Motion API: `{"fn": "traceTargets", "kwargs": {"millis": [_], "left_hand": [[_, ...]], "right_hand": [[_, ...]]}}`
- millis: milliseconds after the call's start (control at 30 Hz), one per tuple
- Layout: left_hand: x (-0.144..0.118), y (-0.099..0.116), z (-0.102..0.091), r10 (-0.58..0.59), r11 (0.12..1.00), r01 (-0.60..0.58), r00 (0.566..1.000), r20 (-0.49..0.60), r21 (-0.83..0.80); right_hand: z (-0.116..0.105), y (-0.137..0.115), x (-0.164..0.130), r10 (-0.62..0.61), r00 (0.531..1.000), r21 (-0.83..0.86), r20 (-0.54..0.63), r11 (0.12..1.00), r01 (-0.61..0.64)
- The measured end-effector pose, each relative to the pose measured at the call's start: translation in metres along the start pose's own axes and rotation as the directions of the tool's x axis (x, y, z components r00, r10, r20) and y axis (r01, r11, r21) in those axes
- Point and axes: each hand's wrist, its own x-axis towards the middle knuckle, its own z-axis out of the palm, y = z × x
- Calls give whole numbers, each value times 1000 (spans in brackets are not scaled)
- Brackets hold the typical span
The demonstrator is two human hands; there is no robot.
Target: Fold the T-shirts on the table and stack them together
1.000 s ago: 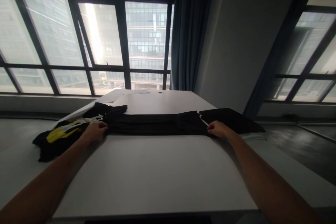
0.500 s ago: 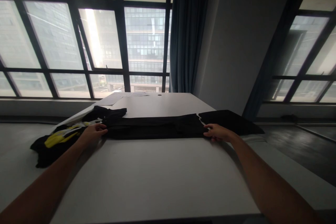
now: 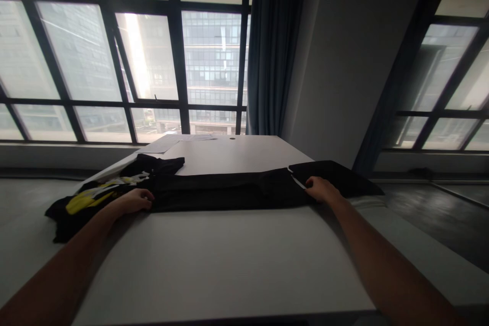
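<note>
Two hands, left hand and right hand, pinch opposite ends of a black garment on the white table.

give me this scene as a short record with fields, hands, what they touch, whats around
left hand: on the left end of the black garment, fingers curled at its edge
right hand: on the garment's right end
garment: spread flat across the white table
left of it: black and yellow clothes in a heap
right of it: folded black cloth
far end of table: papers
behind: windows, dark curtain
</note>
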Motion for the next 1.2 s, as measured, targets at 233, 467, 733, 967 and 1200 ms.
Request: {"fn": "traceTargets", "kwargs": {"millis": [233, 467, 733, 967, 1200], "left_hand": [[-4, 24, 19, 489, 872, -479, 852, -189, 100], [-10, 26, 30, 425, 886, -443, 894, 143, 136], [-31, 47, 18, 528, 818, -525, 848, 55, 236], [-17, 40, 37, 402, 880, -429, 901, 163, 205], [-30, 49, 16, 299, 918, -313, 950, 93, 244]], "right_hand": [[-2, -29, -20, -196, 971, -224, -133, 961, 164], [15, -48, -32, -284, 945, -241, 160, 917, 317], [35, -56, -36, -364, 930, -408, 44, 843, 349], [40, -80, -59, -306, 943, -400, 129, 854, 332], [55, -86, -47, -339, 921, -409, 191, 826, 389]]}}
